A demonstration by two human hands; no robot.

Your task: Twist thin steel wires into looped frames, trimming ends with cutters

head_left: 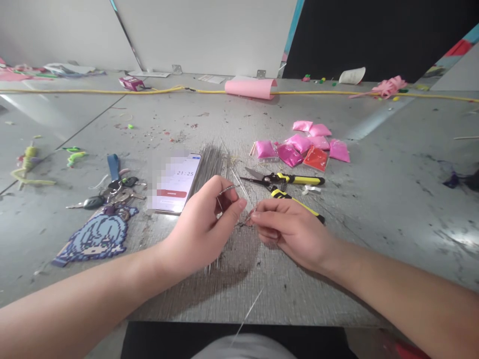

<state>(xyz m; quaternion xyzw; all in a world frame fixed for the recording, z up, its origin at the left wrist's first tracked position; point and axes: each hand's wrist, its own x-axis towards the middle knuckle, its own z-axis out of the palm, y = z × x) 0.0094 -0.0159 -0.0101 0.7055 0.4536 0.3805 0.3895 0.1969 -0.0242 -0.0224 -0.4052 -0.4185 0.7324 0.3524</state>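
Observation:
My left hand (207, 219) is closed round a thin twisted wire (229, 188), which curves above its fingers. Close beside it, my right hand (286, 224) pinches a thin piece of the wire between thumb and forefinger. Its exact course between the hands is too fine to follow. Behind my left hand lies a bundle of straight thin wires (214, 160), with a few loose ones in front of the shears. Pruning shears (275, 180) with yellow and black handles lie with blades apart, just beyond my right hand.
Left of the wires is a phone (179, 179) showing a timer. Keys (93, 202) with a blue pixel-art keychain (97, 232) lie farther left. Pink packets (299, 143) are at the back right. A yellow cable (157, 90) crosses the table's far side, under rolled pink paper (250, 88).

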